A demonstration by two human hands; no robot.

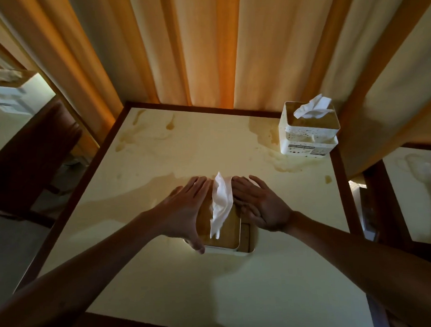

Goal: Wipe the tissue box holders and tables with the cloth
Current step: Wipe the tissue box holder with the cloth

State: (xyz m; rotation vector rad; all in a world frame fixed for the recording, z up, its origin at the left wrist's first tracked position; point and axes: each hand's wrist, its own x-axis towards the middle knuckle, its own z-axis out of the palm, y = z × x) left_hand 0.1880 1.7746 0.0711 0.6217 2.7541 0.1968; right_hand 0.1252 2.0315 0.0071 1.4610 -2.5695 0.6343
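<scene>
- A white tissue box holder (222, 248) with a tan wooden-looking lid is sitting on the cream table (165, 284), about midway across and somewhat toward the near edge; a white tissue (220, 205) is sticking up out of the slot in its lid.
- The table top is carrying brownish stains — broad ones toward the far right corner, thinner streaks (134, 134) toward the far left corner — and a dark wood border is framing it.
- The left hand (184, 214) is lying open against the holder's left side, fingers stretched out flat and together, thumb reaching down to the near left corner of the box; it is touching, not clenching.
- The right hand (263, 208) is spread open at the holder's right side, palm turned up and inward, fingers extending along the lid beside the tissue; whether it is pressing on the box cannot be told.
- Neither hand is holding a cloth.
- A second holder (307, 137), white with speckles and a small label, is standing at the far right corner with its own tissue (312, 107) puffing out — well apart from the hands.
- Orange and cream curtains (204, 45) are hanging behind the far edge.
- Another cream table (420, 194) is showing at the right, past a dark wooden frame.
</scene>
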